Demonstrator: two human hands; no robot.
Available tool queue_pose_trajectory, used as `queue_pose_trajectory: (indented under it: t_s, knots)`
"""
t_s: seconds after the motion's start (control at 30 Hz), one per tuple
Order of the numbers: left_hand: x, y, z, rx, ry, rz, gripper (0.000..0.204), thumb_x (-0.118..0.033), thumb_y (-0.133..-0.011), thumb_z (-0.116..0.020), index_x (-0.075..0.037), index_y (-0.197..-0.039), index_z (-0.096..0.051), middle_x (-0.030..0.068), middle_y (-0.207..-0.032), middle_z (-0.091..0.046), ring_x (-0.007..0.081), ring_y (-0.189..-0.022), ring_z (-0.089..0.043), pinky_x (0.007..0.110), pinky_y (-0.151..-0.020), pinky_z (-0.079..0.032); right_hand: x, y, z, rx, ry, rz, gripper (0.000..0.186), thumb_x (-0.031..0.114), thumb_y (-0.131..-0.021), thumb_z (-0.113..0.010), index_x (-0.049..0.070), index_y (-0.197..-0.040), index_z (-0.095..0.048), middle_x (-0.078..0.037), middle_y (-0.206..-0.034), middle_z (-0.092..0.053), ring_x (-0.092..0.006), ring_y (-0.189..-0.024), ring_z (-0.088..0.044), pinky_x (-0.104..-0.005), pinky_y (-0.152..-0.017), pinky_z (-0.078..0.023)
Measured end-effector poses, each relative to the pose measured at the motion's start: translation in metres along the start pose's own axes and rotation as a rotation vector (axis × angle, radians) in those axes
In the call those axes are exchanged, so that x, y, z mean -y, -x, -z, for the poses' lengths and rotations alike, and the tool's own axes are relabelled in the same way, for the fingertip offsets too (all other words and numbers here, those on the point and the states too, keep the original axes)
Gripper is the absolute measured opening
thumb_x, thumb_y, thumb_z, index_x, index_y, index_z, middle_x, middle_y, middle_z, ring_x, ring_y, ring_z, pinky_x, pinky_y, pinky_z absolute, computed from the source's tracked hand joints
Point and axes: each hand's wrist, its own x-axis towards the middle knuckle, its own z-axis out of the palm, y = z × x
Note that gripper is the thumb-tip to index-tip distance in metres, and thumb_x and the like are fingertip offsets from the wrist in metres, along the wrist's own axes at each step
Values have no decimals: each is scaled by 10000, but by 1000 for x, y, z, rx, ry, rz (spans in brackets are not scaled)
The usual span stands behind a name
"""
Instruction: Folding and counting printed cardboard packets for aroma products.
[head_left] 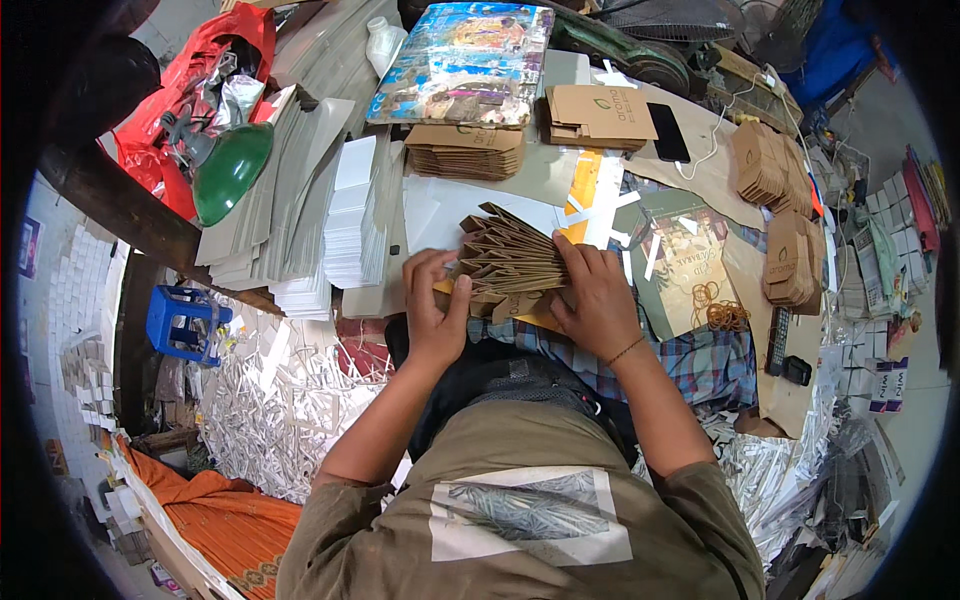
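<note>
A fanned stack of folded brown cardboard boxes point(512, 255) stands on the near edge of the table before me. Against its right side, my right hand point(603, 300) grips the boxes, fingers over the far part and thumb at the near part. My left hand point(432, 315) is by the stack's left side, its fingers curved and parted from the thumb, with nothing seen between them. Just beyond lies another pile of flat brown boxes point(465, 160), partly under a colourful worn board point(460, 62). One more brown stack point(598, 115) sits to its right.
White card stacks point(352, 230) and grey sheets point(275, 190) lie at left, near a green lamp shade point(233, 172). On the right are a black phone point(667, 132), rubber bands point(727, 312), more brown box stacks point(770, 165) and a remote control point(778, 340). Paper shreds point(270, 420) cover the floor.
</note>
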Motion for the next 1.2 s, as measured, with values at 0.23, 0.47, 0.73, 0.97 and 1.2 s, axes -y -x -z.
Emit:
queue_pose_trajectory:
  t_s: [0.23, 0.47, 0.73, 0.97, 1.2]
  knots:
    - [-27, 23, 0, 273, -72, -92, 636, -227, -1069, -718, -92, -1660, -524, 240, -1816, -289, 421, -1660, -350, 500, -1323, -326, 2, -3, 2, -60, -18, 88, 895, 155, -845, -796, 67, -1668, -457, -202, -1390, -640, -430, -1334, -577, -505, -1190, -470]
    - [-30, -6, 7, 292, -141, -130, 670, -280, -1042, -747, -124, -1663, -549, 254, -1863, -157, 451, -1698, -256, 523, -1345, -272, -14, 0, 0, -15, -220, 46, 913, 90, -830, -790, 34, -1671, -439, -218, -1365, -658, -437, -1319, -577, -503, -1189, -470]
    - [-20, -13, 7, 394, 55, -71, 423, -253, -1031, -759, -42, -1397, -727, 243, -1820, -322, 414, -1669, -355, 495, -1341, -292, -10, 1, 1, -40, -224, 48, 902, 77, -837, -773, 33, -1673, -438, -226, -1396, -651, -442, -1311, -573, -506, -1188, -463]
    - [-30, -15, -5, 207, -250, -165, 379, -233, -1030, -761, -33, -1343, -687, 217, -1666, -554, 408, -1557, -492, 500, -1292, -367, -11, 0, -3, -17, -253, 28, 905, 76, -837, -775, 35, -1674, -435, -235, -1431, -629, -452, -1338, -555, -508, -1206, -451]
    - [-31, -21, 3, 310, -93, -100, 217, -228, -1022, -773, -35, -1085, -692, 227, -1707, -501, 403, -1616, -428, 486, -1295, -352, -14, 0, 1, 8, -284, 30, 897, 61, -831, -771, 55, -1669, -450, -228, -1437, -634, -443, -1362, -552, -504, -1217, -453]
